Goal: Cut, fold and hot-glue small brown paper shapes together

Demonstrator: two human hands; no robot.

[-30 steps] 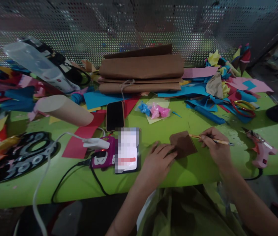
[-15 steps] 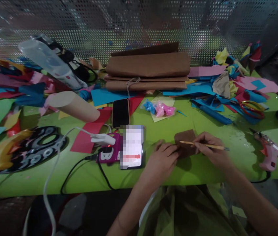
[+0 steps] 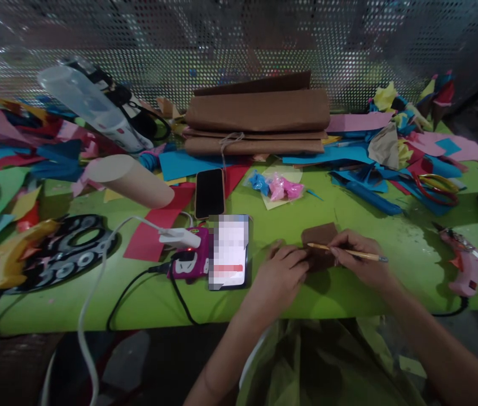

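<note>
1. One green table [image 3: 272, 223] lies beneath the brown card [image 3: 322, 233], supporting it.
2. The left hand [image 3: 281, 273], open, fingers extended, overlaps the card's left side, probably steadying it.
3. The right hand [image 3: 361, 268], at the card's right, pinches a pencil [image 3: 363, 255].
4. The pencil, gripped low, seemingly for control, has its tip over the card.

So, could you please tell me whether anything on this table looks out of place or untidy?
Yes: crumpled coloured paper scraps lie jumbled along the back of the green table, and the white cable hangs loosely over its front edge, where it might snag. Nothing looks spilled.
</note>
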